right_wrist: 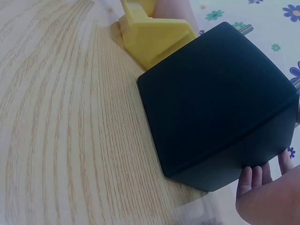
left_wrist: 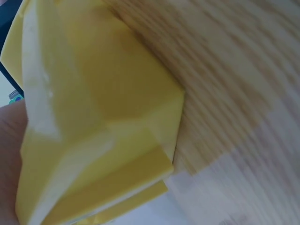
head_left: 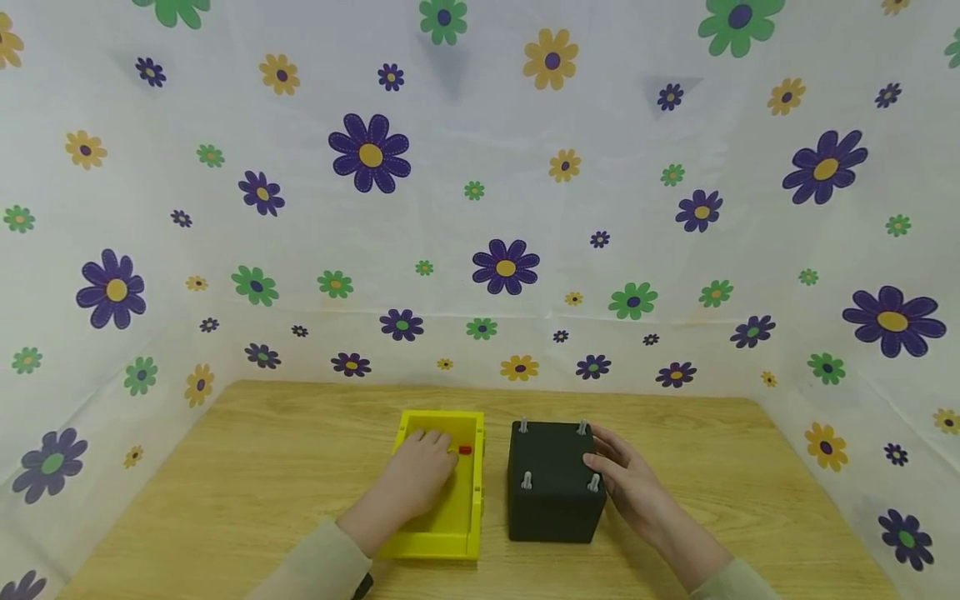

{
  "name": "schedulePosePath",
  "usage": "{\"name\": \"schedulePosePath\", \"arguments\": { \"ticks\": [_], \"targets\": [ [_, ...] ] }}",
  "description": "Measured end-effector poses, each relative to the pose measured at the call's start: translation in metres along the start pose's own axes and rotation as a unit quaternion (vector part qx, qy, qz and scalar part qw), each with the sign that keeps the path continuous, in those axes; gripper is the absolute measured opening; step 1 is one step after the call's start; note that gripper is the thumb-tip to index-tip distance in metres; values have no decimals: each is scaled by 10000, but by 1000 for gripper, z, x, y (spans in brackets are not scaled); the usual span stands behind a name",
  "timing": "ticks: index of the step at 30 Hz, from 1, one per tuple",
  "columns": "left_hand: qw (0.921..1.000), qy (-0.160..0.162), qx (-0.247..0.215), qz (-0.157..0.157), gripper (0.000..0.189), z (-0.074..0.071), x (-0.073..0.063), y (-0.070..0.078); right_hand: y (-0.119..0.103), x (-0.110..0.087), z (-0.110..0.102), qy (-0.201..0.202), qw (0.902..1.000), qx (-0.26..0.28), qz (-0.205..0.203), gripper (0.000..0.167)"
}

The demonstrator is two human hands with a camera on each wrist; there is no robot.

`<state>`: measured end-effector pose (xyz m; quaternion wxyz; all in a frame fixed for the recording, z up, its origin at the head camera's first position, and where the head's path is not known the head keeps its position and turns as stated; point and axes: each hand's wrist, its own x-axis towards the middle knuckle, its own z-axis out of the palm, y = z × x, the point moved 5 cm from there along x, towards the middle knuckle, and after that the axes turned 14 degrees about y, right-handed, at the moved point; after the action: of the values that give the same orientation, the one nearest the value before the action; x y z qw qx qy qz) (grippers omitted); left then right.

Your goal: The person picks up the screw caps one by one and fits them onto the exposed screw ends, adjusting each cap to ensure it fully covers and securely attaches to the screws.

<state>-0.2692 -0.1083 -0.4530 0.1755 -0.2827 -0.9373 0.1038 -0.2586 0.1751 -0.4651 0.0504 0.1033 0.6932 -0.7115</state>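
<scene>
My left hand (head_left: 418, 472) reaches down into a yellow bin (head_left: 442, 546), and its fingertips are partly hidden behind the hand. Next to those fingers, a small red piece (head_left: 465, 450) lies inside the bin. At the right, a black box (head_left: 555, 454) stands on the table with a grey peg (head_left: 527, 481) upright near each corner of its top. My right hand (head_left: 633, 483) holds the box by its right side, with the thumb over the top edge and the fingers (right_wrist: 257, 177) against the side face.
Both the bin and the box stand on a light wooden table (head_left: 300, 475), a narrow gap between them. White cloth (head_left: 450, 225) with printed flowers hangs behind and at both sides of the table.
</scene>
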Motion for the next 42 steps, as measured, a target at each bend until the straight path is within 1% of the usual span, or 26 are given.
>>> {"name": "schedulePosePath", "arguments": {
  "ticks": [5, 8, 15, 23, 28, 33, 37, 42],
  "targets": [
    [10000, 48, 27, -2, 17, -1, 0, 0, 1, 0, 0, -16, 10000, 24, 10, 68],
    [10000, 57, 54, 9, 18, -4, -1, 1, 2, 0, 0, -27, 10000, 6, 16, 68],
    [9999, 3, -125, -79, 21, -10, -1, 0, 2, 1, 0, -38, 10000, -6, 28, 69],
    [10000, -79, -59, -15, 24, -7, -1, -3, 2, 0, 1, -91, 10000, 9, 33, 69],
    [9999, -99, -109, -12, 25, -10, -2, -3, 2, 0, 1, -92, 9999, 25, 31, 69],
    [9999, 68, -148, 29, 24, -17, -1, -2, 2, 1, 0, -84, 10000, -1, 21, 69],
    [9992, 243, -318, 42, 25, -22, 0, -2, 3, 1, 0, -68, 10000, -17, 17, 69],
    [9982, 326, -502, 58, 29, -27, 1, -1, 3, 1, 0, -58, 10000, -7, 22, 69]
  ]
}}
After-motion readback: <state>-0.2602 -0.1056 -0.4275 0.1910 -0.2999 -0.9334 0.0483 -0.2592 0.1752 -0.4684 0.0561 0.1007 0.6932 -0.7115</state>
